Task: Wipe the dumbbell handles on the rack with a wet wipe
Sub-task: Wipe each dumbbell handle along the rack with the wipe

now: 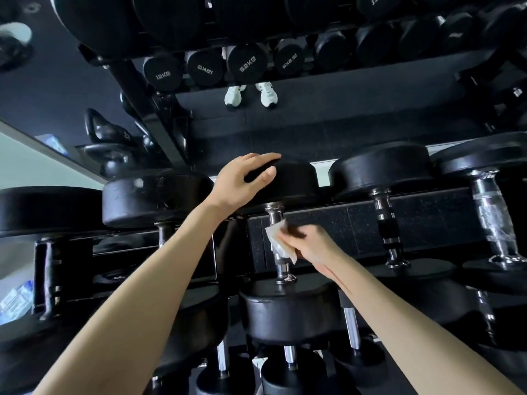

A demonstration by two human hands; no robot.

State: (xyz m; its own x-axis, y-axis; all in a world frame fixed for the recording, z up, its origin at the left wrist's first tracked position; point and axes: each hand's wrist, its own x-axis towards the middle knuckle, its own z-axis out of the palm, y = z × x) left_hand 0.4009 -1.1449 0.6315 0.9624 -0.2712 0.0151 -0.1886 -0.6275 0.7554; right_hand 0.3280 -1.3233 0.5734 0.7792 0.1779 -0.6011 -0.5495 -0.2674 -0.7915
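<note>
A black dumbbell (293,309) lies on the rack (413,223) in the middle of the view, its chrome handle (281,269) running away from me. My right hand (310,246) presses a white wet wipe (278,238) around the middle of that handle, hiding that stretch of it. My left hand (242,181) rests on the dumbbell's far head (293,181), fingers curled over its top edge and thumb on its side. More dumbbells lie to either side, one with a bare chrome handle (385,226) to the right.
A mirror behind the rack reflects dumbbell ends (246,62) and white shoes (251,95). Kettlebells (111,132) stand at the left. A further dumbbell handle (490,220) sits far right. Lower rack tiers hold several smaller dumbbells (291,374). A blue packet (17,297) lies at the left edge.
</note>
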